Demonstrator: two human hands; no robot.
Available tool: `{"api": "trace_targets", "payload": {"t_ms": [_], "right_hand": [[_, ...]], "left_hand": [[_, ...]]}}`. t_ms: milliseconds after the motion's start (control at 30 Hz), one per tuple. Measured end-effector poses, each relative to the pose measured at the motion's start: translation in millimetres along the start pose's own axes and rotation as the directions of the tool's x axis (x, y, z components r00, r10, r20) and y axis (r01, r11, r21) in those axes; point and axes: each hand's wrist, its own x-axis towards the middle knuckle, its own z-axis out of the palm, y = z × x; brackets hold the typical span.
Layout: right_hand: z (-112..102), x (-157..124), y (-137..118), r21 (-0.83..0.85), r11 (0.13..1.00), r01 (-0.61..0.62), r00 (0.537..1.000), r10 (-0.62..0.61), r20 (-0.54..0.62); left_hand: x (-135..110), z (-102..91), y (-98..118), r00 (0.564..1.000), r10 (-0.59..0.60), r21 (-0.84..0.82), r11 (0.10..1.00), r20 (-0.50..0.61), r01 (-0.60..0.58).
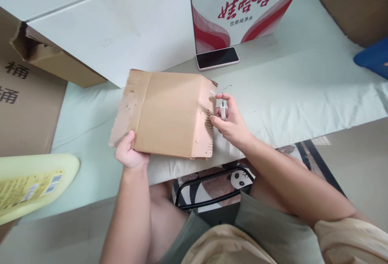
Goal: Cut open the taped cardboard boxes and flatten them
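A torn piece of brown cardboard (169, 112) lies tilted on the pale green cloth (287, 90) in front of me. My left hand (129, 153) grips its near left edge, thumb on top. My right hand (229, 119) is closed at the cardboard's torn right edge and pinches a small white tool (223, 110) with a thin metal tip pointing up. A short curl of thin wire (226, 87) lies just beyond that hand.
A phone (217, 58) lies face up before a red-and-white printed box (242, 5). Big white boxes (115, 29) stand behind, brown cartons (27, 94) at left, a yellow container (33, 185) near left, a blue object (374, 55) far right.
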Motion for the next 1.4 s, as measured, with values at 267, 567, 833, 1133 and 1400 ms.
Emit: {"api": "trace_targets", "payload": {"t_ms": [267,567,833,1133,1400], "right_hand": [[-21,1,-3,-0.206,0.975,0.084,0.996,-0.085,0.004],[-22,5,-3,-0.319,0.94,0.12,0.974,-0.048,0.223],[-22,5,-9,-0.135,0.99,-0.041,0.958,0.078,0.277],[-27,4,-16,-0.067,0.996,-0.064,0.909,0.085,0.407],[-28,3,-12,-0.087,0.995,-0.054,0.881,0.089,0.464]], "left_hand": [[2,2.9,7,1.0,0.006,-0.014,1.0,-0.019,-0.007],[2,-1.5,6,1.0,-0.001,-0.029,1.0,-0.005,0.001],[2,-3.8,5,1.0,0.021,-0.053,0.998,0.004,-0.021],[3,-5.2,6,0.999,-0.001,-0.031,1.0,0.037,0.002],[4,-7.5,5,0.999,-0.013,-0.007,1.0,0.046,0.013]]}}
